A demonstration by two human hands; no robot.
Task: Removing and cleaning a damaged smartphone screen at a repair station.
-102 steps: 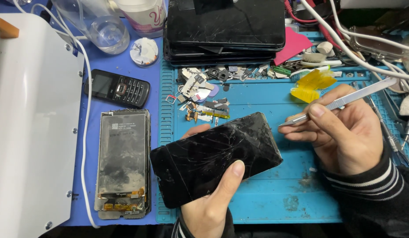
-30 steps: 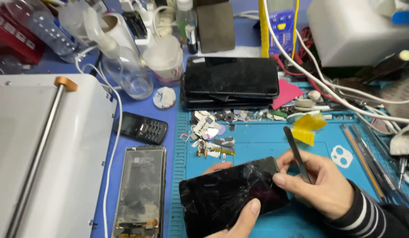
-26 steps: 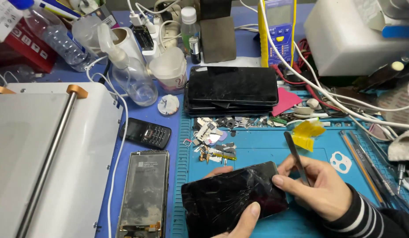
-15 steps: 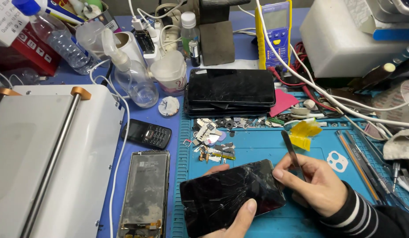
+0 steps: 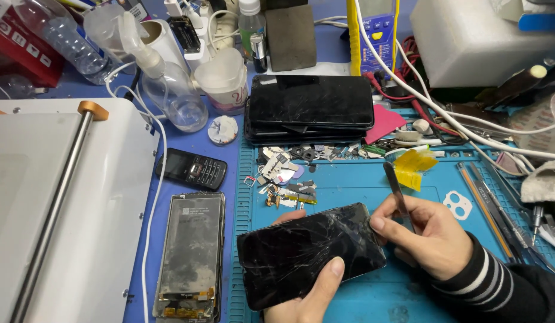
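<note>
My left hand (image 5: 310, 293) holds a black phone with a cracked screen (image 5: 310, 254) above the blue work mat (image 5: 361, 185), thumb on the glass and fingertips showing behind its top edge. My right hand (image 5: 430, 239) grips a thin metal pry tool (image 5: 398, 191), which points up and away. That hand's index fingertip rests at the phone's right end.
A stack of black phone screens (image 5: 310, 107) lies at the back of the mat, with small loose parts (image 5: 286, 179) in front. An opened phone frame (image 5: 190, 254) and a small keypad phone (image 5: 190, 170) lie left. A white machine (image 5: 56, 209) fills the left side. Tools (image 5: 498, 206) lie right.
The view has shifted so the bench back shows more. The right hand turned the pry tool from pointing right to pointing up, and came close against the phone's right end.
</note>
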